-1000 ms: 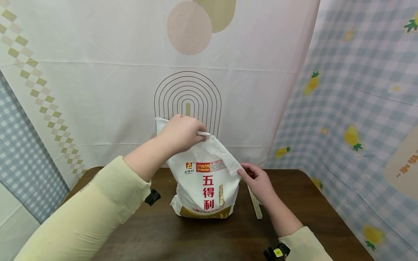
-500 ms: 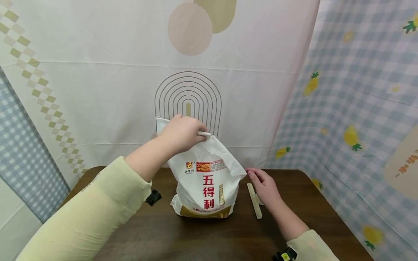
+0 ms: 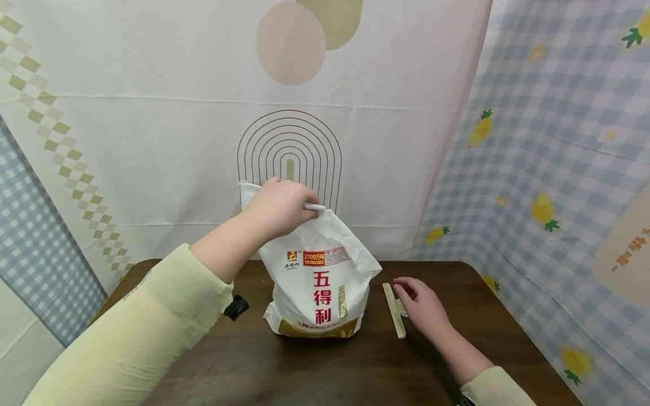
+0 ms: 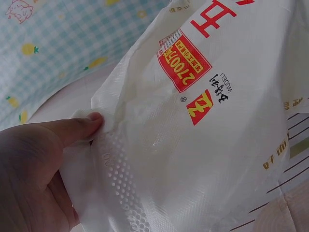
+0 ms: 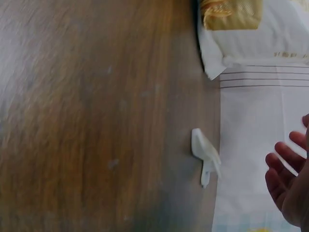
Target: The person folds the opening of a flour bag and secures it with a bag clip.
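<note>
A white flour bag [image 3: 325, 270] with red lettering stands upright on the table, its top rising to the left. My left hand [image 3: 285, 207] grips its folded top edge; in the left wrist view the thumb [image 4: 87, 124] presses on the white fold. A white rolled end of the fold sticks out by the fingers. To the right of the bag lies a pale, narrow strip with a side tab, like a bag clip [image 3: 394, 311]. My right hand [image 3: 422, 304] hovers beside it, fingers loosely bent and holding nothing; the right wrist view shows them apart from the clip.
The dark wooden table [image 3: 218, 361] has rounded back corners. Behind it hangs a white patterned cloth [image 3: 386, 169], and a blue checked cloth with pineapples [image 3: 548, 141] runs along the right side.
My right hand has let go of the bag's right upper corner and moved right and down to the clip. The left hand keeps its grip on the bag top.
</note>
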`<state>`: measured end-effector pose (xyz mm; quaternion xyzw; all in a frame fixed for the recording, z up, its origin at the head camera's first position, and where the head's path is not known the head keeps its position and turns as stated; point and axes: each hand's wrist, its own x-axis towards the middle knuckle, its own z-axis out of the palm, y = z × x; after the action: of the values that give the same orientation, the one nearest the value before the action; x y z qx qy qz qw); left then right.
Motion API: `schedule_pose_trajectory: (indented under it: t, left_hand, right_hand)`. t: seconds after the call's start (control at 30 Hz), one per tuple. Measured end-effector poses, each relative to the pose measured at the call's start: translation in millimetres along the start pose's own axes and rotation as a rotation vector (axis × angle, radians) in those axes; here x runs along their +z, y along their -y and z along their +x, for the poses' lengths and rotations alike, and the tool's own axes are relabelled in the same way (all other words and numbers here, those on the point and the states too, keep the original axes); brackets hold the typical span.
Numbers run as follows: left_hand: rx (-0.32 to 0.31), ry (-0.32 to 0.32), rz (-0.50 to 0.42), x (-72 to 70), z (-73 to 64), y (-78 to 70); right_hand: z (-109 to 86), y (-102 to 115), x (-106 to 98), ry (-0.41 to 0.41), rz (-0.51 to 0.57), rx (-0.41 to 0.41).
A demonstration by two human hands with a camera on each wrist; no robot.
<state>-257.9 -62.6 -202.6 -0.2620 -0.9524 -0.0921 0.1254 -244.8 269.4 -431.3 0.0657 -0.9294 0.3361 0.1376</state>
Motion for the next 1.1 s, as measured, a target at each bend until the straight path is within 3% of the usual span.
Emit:
schedule_pose_trajectory:
  t: [0.37, 0.77, 1.1]
  left_hand:
    - [0.003, 0.000, -0.005, 0.3, -0.6, -0.8]
    - [0.005, -0.009, -0.008, 0.8, -1.7, -0.5]
    - [0.004, -0.015, -0.014, -1.0, -1.8, -1.1]
  right_hand:
    - [3.6, -18, 5, 0.173, -0.258, 0.152]
    - [6.0, -33, 12, 0.246, -0.356, 0.240]
    - [6.9, -33, 16, 0.231, -0.365, 0.219]
